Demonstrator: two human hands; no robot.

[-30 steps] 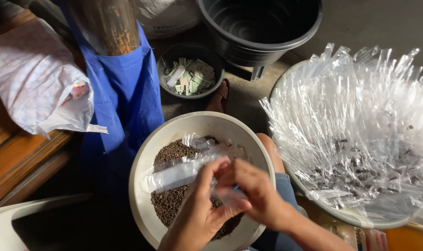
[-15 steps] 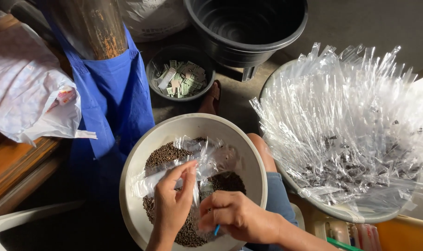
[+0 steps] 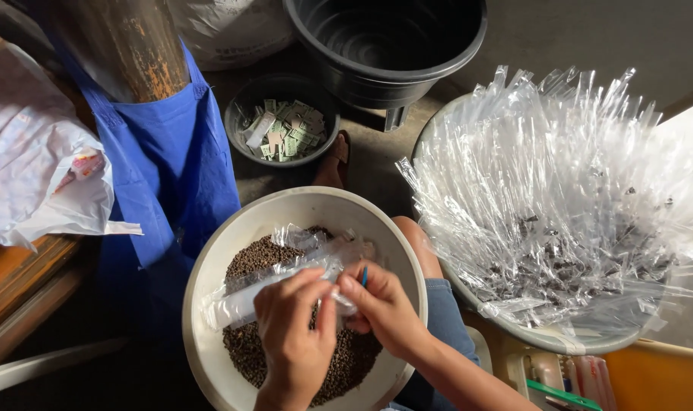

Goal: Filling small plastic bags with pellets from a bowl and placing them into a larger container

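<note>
A cream bowl (image 3: 209, 274) on my lap holds dark peppercorn-like grains (image 3: 255, 262). Over it, my left hand (image 3: 293, 327) and my right hand (image 3: 381, 308) both grip one narrow clear plastic bag (image 3: 244, 301), which lies slanting to the lower left. My right fingers also pinch something small and blue (image 3: 364, 275) at the bag's mouth. More empty clear bags (image 3: 308, 240) lie crumpled on the grains behind my hands.
A large basin (image 3: 529, 335) at right is heaped with filled clear bags (image 3: 559, 198). Behind are a small black tub of paper labels (image 3: 282, 129), a big black bucket (image 3: 392, 46), a blue cloth (image 3: 164, 167) around a post, and a white plastic bag (image 3: 34, 175) on wood.
My hands have come together at the bag's mouth over the middle of the bowl; half a second ago the left held the bag up and the right was lower.
</note>
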